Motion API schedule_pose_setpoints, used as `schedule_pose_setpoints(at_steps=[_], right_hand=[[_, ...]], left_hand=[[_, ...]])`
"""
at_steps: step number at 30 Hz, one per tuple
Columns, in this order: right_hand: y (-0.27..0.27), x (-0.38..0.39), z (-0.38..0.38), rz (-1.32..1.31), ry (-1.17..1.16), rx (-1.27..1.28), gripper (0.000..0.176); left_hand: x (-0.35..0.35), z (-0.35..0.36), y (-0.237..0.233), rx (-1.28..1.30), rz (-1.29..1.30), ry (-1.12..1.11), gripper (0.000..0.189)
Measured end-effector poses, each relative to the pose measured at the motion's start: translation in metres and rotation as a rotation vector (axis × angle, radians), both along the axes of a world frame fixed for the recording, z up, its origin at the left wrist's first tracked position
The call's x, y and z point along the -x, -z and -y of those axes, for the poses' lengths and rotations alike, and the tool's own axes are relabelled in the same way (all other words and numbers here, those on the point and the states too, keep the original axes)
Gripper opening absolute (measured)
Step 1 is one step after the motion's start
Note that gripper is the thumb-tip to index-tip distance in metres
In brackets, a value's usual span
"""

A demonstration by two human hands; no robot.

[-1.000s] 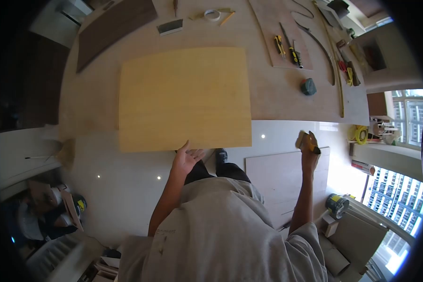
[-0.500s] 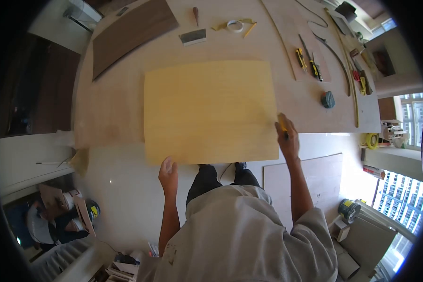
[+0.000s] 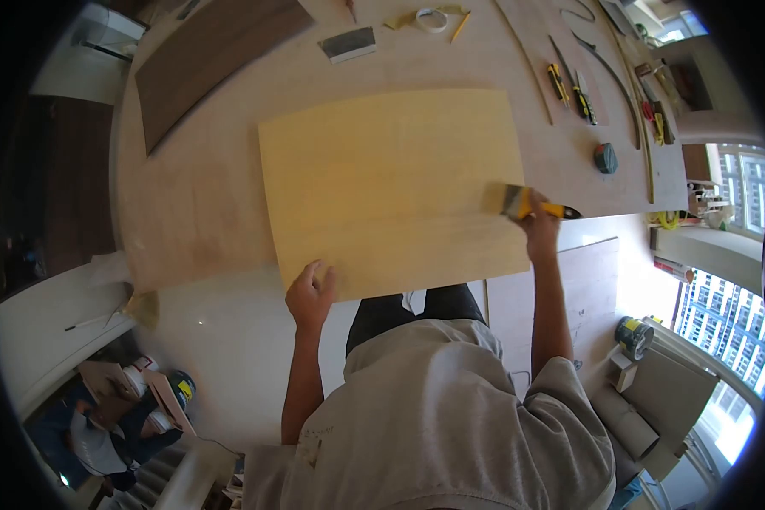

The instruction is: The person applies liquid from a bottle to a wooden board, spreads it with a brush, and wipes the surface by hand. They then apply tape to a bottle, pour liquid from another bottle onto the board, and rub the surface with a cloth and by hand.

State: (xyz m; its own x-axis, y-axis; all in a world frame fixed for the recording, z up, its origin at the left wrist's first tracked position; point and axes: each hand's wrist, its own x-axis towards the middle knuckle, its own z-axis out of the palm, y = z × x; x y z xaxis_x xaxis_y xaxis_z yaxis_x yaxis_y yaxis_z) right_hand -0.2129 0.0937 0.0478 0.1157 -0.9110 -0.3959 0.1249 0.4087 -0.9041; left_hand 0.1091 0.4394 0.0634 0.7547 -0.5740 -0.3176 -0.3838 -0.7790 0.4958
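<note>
A pale yellow board (image 3: 391, 178) lies on the large wooden worktable (image 3: 187, 204), its near edge reaching past the table's front. My left hand (image 3: 311, 296) rests at the board's near left corner, thumb and fingers at the edge, as if pinching it. In my right hand (image 3: 540, 228) is a wide brush (image 3: 515, 201) with a yellow and black handle. Its bristles point left, over the right part of the board.
A dark brown panel (image 3: 212, 64) lies at the back left. Behind the board are a flat scraper (image 3: 348, 45), a tape roll (image 3: 431, 20) and a pencil. Cutters (image 3: 583, 102), strips and a dark green roll (image 3: 604, 158) lie right. A person (image 3: 93, 442) is at lower left.
The brush has come up and over the board's right part, its handle now pointing right. My left hand has moved onto the board's near left corner. The view has shifted, and the board looks slightly turned.
</note>
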Motion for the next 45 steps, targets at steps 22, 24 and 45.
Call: schedule_pose_setpoints(at_steps=[22,24,45], right_hand=[[0.091,-0.348,0.289,-0.649,-0.95,1.036,0.013],[0.078,-0.388,0.333,-0.722,-0.868,1.153,0.013],[-0.016,-0.449,0.427,-0.473,-0.142,1.194,0.021]], left_hand=[[-0.004,0.145,0.035,-0.152,0.015,-0.035,0.11],[-0.008,0.144,0.035,-0.172,0.012,-0.044,0.111],[-0.016,0.141,0.023,-0.254,-0.093,-0.176,0.111]])
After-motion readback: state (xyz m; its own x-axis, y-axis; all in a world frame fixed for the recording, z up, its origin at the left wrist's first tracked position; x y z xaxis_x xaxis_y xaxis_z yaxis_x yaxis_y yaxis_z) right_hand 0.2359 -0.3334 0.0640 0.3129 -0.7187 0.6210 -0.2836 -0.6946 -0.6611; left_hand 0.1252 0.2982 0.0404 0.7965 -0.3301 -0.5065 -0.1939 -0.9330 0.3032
